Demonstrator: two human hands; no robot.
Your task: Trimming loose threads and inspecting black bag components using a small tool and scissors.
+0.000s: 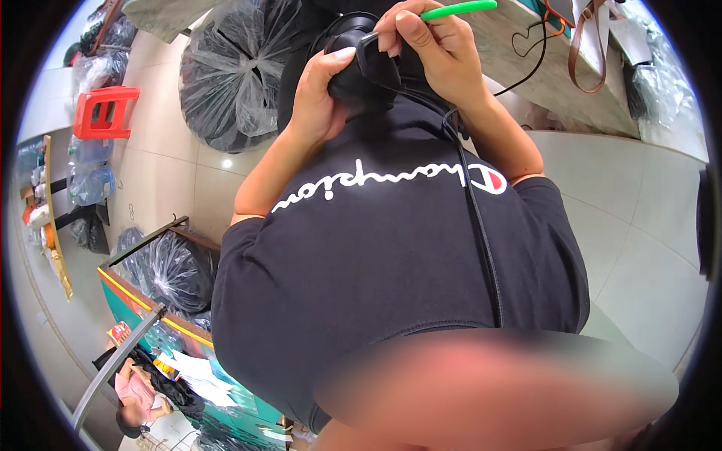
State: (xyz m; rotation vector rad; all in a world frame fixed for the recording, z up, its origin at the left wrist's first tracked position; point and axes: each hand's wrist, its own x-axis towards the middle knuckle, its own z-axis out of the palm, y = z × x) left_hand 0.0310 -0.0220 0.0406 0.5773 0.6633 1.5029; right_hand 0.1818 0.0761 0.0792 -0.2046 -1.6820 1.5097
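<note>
At the top of the head view, my left hand (317,90) is closed around the side of a soft, glossy black item (348,84), its thumb pressed on the upper part. I cannot make out exactly what kind of item it is. My right hand (436,52) pinches a black strip or edge of the same item between thumb and fingers. A slim tool with a bright green handle (460,9) is also held in that hand, sticking out to the right; its working end is hidden. Both hands are close together in front of my black shirt (391,263).
Bulky clear plastic bags of black material (239,75) lie on the tiled floor at upper left, near a red stool (105,113). A stone-look work table (571,98) at upper right bears a brown strap (590,49). At lower left, a person in pink (135,391) is beside a green-topped table (259,410).
</note>
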